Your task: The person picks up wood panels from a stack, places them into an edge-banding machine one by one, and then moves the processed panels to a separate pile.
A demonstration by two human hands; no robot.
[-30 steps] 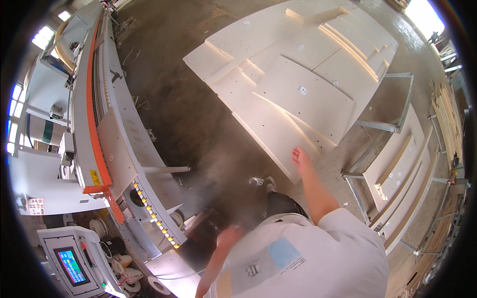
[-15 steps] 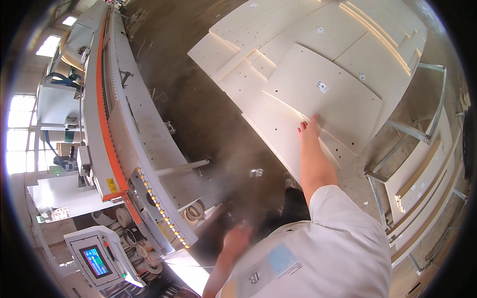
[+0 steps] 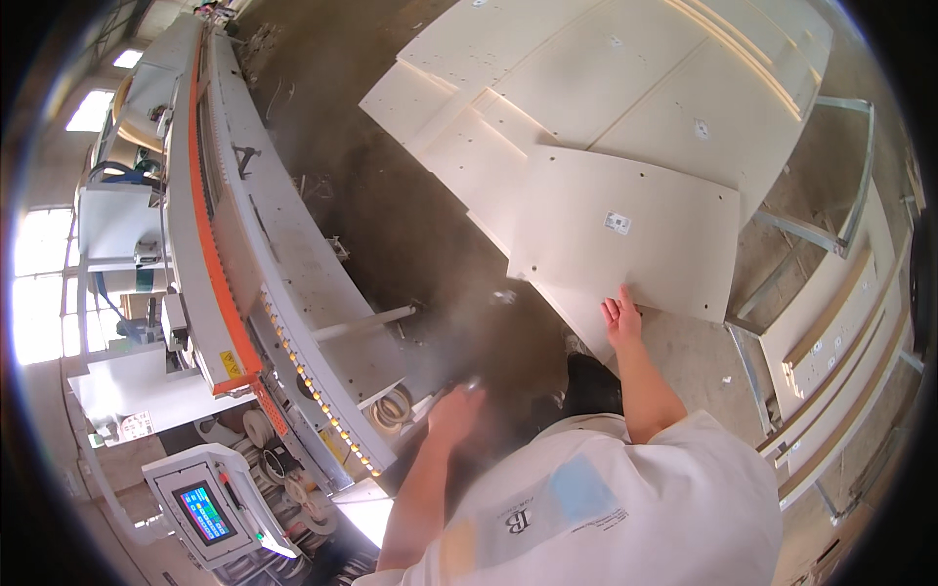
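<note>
A pale rectangular panel (image 3: 586, 256) with small holes and a printed label lies skewed on top of a stack of similar pale panels (image 3: 469, 59). My right hand (image 3: 622, 317) has hold of its near edge, with one finger stretched over the top face and the others bent at the rim. The panel's near left corner juts past the stack's edge. My left hand (image 3: 456, 414) is low, close to the end of the long machine (image 3: 303, 254). Haze blurs its fingertips, and whether they hold anything is unclear.
A control box (image 3: 210, 508) with a lit screen stands lower left, beside tape rolls (image 3: 318, 506). Along the machine run an orange strip (image 3: 220, 293) and a row of yellow rollers (image 3: 313, 386). At right, a metal rack (image 3: 803, 232) stands near more panels (image 3: 831, 322).
The top panel has slid toward me and turned on the stack, with my right hand drawing back along with it. My left hand has moved up and slightly left, nearer the machine's end.
</note>
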